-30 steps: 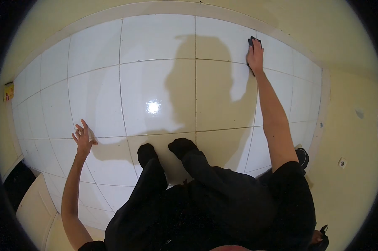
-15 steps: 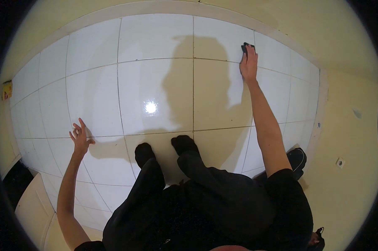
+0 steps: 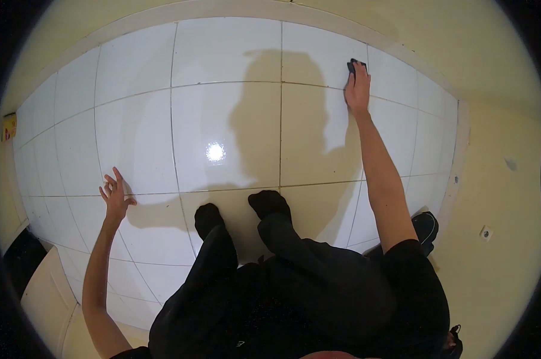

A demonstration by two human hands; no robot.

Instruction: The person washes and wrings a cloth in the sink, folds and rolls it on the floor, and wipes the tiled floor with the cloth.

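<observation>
White tile floor, yellow wall right of it. Left hand spread wide; right hand over black object, can't tell grip.

The white tiled floor supports a small black object, two black-socked feet and, at right, a black bag-like item.
</observation>
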